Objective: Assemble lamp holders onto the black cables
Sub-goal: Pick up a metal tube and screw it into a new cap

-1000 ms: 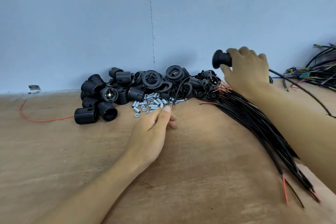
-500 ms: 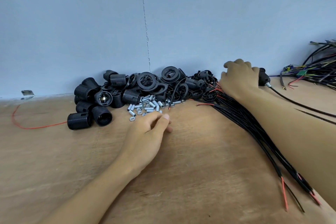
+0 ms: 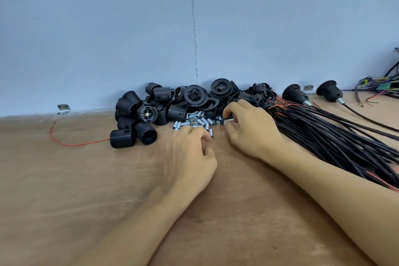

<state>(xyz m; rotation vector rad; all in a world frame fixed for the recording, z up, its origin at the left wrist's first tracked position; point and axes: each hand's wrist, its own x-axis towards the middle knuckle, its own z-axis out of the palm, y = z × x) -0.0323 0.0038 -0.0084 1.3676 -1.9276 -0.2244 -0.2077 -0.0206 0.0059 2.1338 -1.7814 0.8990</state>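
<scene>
**Desk:** What are the materials like?

**Me:** I see a heap of lamp holder parts (image 3: 172,106) in matte black plastic: ribbed cylinders with open ends, and flat rings with threaded bores. Just past my left fingertips lie the silver tubes (image 3: 195,120), which are short shiny metal sleeves. To the right of my right hand the black cables (image 3: 323,136) fan out in a thick bundle. They have smooth round sheaths, with thin red cores showing at some ends. Everything sits on a rough brown wooden table (image 3: 86,190) against a pale blue wall (image 3: 108,28).

**Desk:** Counts?

**Me:** I count 2 finished holders (image 3: 294,94), bell-shaped, each on its own cable beyond the bundle. There are 2 metal brackets (image 3: 63,108) at the foot of the wall. 1 loose red wire (image 3: 64,143) lies well left of my left hand. The parts, tubes and cables are too many to count.

**Desk:** And the grips?

**Me:** My right hand (image 3: 250,134) has its fingers curled tight, thumb and fingertips pinching 1 silver tube (image 3: 229,120). A dark cable end with a red tip sits at that same pinch. I cannot tell whether it is threaded through the tube. My left hand (image 3: 192,157) is blurred, with its fingers curled down onto the near edge of the tubes. I cannot tell whether it holds any.
</scene>
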